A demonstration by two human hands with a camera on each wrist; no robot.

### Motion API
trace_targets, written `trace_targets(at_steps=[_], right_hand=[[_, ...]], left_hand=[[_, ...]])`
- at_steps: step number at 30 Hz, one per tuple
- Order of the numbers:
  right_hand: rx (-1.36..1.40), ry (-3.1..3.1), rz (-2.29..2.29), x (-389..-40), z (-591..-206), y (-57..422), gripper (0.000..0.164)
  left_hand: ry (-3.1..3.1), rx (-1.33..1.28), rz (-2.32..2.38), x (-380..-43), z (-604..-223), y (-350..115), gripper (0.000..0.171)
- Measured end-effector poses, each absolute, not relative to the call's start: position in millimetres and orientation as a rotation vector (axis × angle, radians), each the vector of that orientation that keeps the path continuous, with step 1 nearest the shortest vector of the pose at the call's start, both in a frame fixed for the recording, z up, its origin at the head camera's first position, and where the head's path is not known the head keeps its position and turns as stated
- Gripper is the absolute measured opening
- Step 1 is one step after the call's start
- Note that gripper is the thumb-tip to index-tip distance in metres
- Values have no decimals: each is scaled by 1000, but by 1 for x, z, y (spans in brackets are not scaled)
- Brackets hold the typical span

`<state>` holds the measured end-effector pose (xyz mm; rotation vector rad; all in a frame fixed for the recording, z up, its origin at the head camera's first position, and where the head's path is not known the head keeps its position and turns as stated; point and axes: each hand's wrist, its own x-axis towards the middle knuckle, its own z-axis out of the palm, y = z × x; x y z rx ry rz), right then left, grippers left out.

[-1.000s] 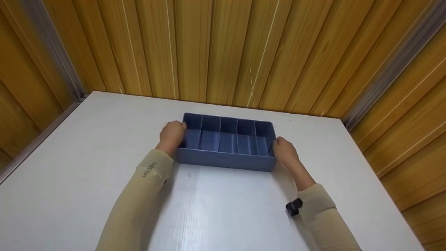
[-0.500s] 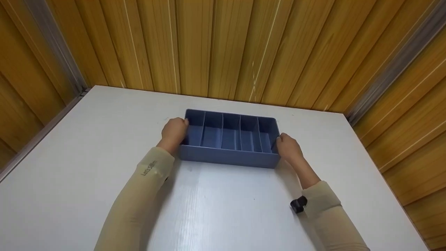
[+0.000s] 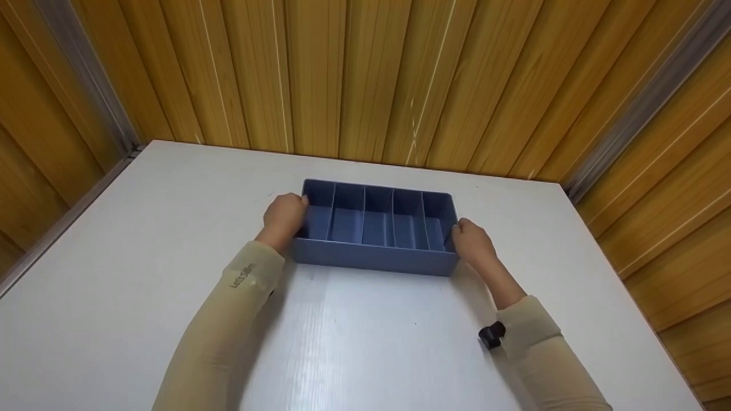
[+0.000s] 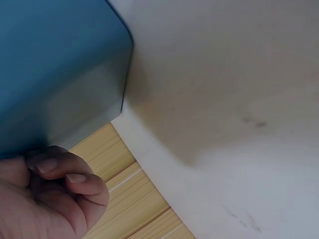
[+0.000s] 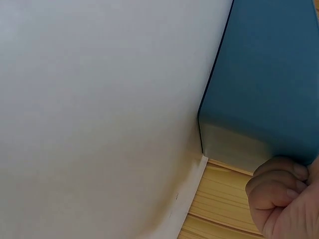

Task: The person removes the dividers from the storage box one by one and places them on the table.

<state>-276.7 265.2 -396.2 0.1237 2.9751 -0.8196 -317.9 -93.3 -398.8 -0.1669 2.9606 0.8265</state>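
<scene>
A blue rectangular divider box [image 3: 374,257] with several side-by-side compartments stands on the white table [image 3: 365,337], and nothing lies in the compartments. At its left end my left hand [image 3: 284,217] grips the upper edge, thumb over the rim. My right hand [image 3: 474,241] pinches the opposite end in the same way. In the left wrist view, curled fingers [image 4: 82,186] show under the rim beside the box's end wall [image 4: 89,94]. The right wrist view has the right hand's fingers [image 5: 274,186] curled close against the box wall [image 5: 259,74].
Behind the table rises a yellow wood-patterned panel wall [image 3: 365,80], with another such wall [image 3: 674,228] on the right. A metal post [image 3: 85,68] stands at the left back corner. A small black device [image 3: 492,335] sits at the right sleeve [image 3: 531,325].
Between the first and second frames the box and both hands shift slightly right and up in view, while the table edge also moves up. Since then hardly anything differs; both hands keep their grip.
</scene>
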Motion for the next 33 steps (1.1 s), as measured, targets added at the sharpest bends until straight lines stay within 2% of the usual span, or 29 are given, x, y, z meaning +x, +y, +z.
trace_targets(at_steps=[16,23,33], right_hand=[[98,2960,-814,-277,-390,268,28],[101,2945,-796,-274,-392,268,34],[76,2932,-817,-273,-391,267,29]], left_hand=[[2977,-153,775,-319,-393,-91,52],[2959,-161,809,-316,-396,-91,51],[2950,-163,818,-315,-399,-93,51]])
